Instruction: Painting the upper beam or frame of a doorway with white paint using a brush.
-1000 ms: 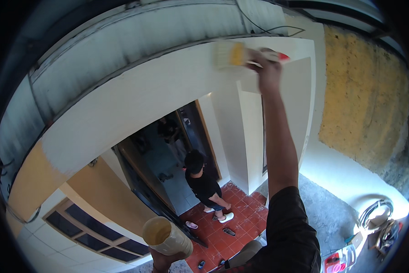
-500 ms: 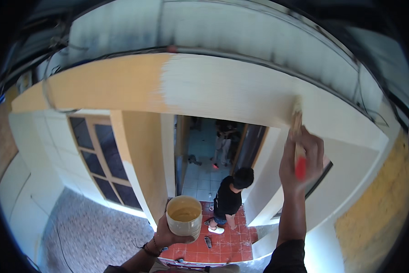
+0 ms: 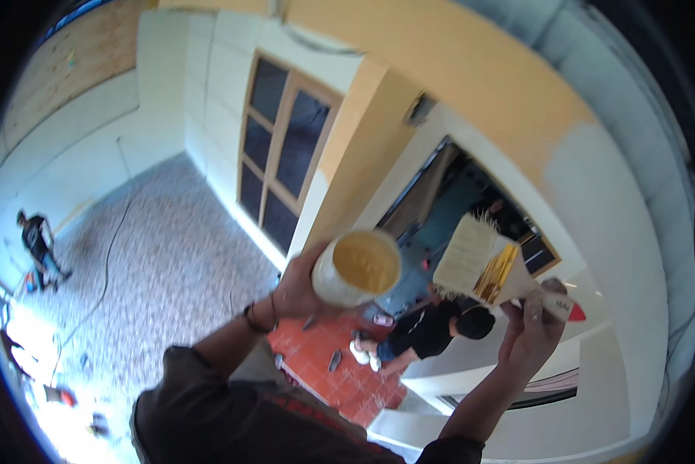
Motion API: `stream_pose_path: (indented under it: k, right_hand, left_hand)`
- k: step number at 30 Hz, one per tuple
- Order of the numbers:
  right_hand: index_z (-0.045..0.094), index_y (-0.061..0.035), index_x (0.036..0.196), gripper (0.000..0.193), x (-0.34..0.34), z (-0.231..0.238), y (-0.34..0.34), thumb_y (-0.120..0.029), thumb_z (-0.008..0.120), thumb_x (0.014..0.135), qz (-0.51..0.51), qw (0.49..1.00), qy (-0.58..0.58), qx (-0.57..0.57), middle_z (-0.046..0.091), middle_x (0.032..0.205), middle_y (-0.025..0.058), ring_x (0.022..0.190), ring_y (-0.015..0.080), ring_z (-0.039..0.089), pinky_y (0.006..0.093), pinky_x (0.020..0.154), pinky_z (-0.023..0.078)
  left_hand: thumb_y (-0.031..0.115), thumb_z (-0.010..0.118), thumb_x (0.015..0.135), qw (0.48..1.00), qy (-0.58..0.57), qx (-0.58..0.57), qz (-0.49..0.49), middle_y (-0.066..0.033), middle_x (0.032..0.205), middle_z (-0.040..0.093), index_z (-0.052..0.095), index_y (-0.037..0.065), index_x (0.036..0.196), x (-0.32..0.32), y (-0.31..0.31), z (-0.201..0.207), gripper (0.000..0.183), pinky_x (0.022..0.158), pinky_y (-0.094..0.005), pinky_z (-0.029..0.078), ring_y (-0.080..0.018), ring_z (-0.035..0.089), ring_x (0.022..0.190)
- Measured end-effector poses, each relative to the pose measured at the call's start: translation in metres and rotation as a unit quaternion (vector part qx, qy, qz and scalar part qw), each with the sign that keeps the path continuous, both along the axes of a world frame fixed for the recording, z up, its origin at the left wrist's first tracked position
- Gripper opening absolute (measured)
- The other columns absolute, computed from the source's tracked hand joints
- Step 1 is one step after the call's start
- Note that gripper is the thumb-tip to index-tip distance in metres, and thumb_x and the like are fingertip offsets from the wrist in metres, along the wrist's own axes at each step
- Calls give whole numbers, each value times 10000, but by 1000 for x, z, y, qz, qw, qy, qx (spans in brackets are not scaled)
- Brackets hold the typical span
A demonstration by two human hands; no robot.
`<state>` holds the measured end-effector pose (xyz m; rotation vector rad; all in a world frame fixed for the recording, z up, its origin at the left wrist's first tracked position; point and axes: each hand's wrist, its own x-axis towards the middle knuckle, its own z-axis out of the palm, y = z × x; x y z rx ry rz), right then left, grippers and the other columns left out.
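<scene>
two hands: cream tub [image 3: 356, 269], wide brush [image 3: 483, 263]

A paint pot [image 3: 356, 268] in the left hand [image 3: 299, 288] sits just left of a wide brush [image 3: 483, 264] in the right hand [image 3: 531, 331]; a person [image 3: 428, 331] crouches on the floor [image 3: 339, 363] below, between them.

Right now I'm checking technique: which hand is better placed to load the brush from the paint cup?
Right. The right hand grips the wide brush, its bristles just beside the paint cup. The left hand is occupied holding the cup, probably best just steadying it.
</scene>
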<state>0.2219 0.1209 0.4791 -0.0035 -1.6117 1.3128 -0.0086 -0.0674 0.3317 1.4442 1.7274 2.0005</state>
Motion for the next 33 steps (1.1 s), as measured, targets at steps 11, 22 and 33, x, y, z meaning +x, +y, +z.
stream_pose_path:
  k: [11, 22, 33]
  right_hand:
    - [452, 54, 1238, 341, -63, -4, -1, -18, 583, 931, 201, 976, -86, -20, 536, 1159, 160, 1120, 225, 594, 333, 895, 575]
    - [458, 67, 1219, 407, -101, 11, -27, -90, 656, 901, 181, 978, -95, 39, 521, 1195, 143, 1079, 197, 580, 356, 965, 506]
    - [530, 3, 1100, 314, -136, -2, -51, -47, 721, 856, 182, 971, -143, -62, 637, 890, 105, 699, 151, 667, 259, 561, 575]
  left_hand:
    - [243, 938, 495, 980, 74, 42, 180, -149, 1173, 625, 468, 37, 1297, -33, -22, -6, 952, 920, -383, 528, -276, 651, 1068]
    - [240, 934, 505, 960, 144, 71, 230, -133, 1150, 627, 515, 60, 1259, -36, -27, -4, 881, 892, -391, 543, -297, 660, 1039]
    - [266, 955, 528, 960, 157, 47, 226, -136, 1156, 626, 503, 50, 1262, -34, -32, -1, 888, 887, -381, 554, -286, 666, 1037]
